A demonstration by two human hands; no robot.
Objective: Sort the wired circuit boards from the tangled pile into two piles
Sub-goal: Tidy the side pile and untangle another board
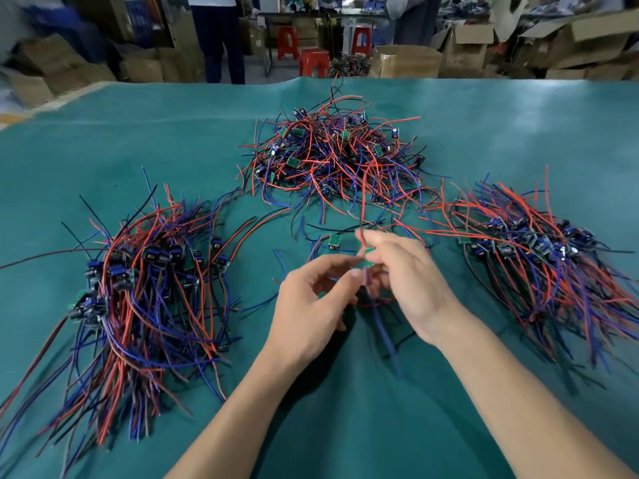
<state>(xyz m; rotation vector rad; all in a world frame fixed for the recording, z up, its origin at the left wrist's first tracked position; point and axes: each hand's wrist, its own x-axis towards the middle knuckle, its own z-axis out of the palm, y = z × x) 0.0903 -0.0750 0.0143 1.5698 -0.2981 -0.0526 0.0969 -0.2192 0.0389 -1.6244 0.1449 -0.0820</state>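
right hand [403, 271] grip pinches one green board [367, 256] by its wires | left hand [313, 299] beside it, fingers loosely curled, holding nothing clearly | sorted piles left [148, 278] and right [539, 247] of grip, well grown | tangled pile [332, 157] beyond on counter [138, 133], plenty left

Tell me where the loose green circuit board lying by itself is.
The loose board lies on the green mat, centre of the head view, just beyond the hands, nearer than the tangled pile.
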